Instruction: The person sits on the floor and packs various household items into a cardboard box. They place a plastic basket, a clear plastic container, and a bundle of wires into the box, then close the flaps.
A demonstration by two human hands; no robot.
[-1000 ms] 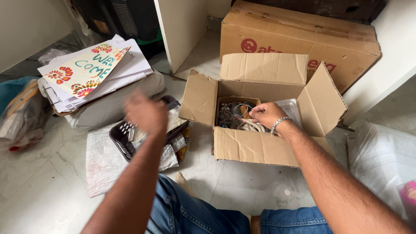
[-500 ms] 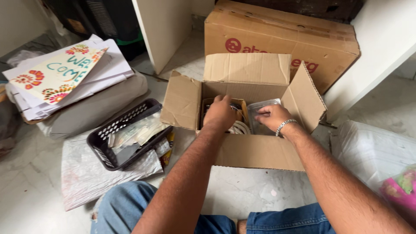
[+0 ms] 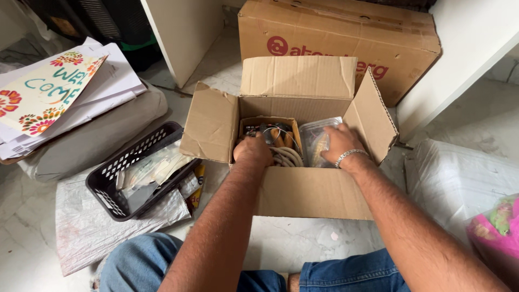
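Observation:
An open brown cardboard box (image 3: 208,130) stands on the floor in front of my knees. Inside it sit a smaller cardboard tray (image 3: 268,121) full of tangled cables, a white coiled cable (image 3: 287,157) and a clear plastic bag (image 3: 315,136). My left hand (image 3: 252,152) reaches into the box at the near end of the small tray, knuckles up and fingers curled down out of sight beside the white cable. My right hand (image 3: 339,144), with a metal bracelet on the wrist, grips the right side of the clear plastic bag.
A black plastic basket (image 3: 108,186) of papers rests on a silvery sheet (image 3: 86,232) to the left. Behind it, a paper stack with a flowered poster (image 3: 48,89) lies on a grey bundle. A large carton (image 3: 335,27) stands behind the box; white (image 3: 459,184) and pink (image 3: 497,227) bags lie right.
My left hand swung from above the black basket into the box and settled at the small tray. My right hand shifted from the cables to the clear plastic bag.

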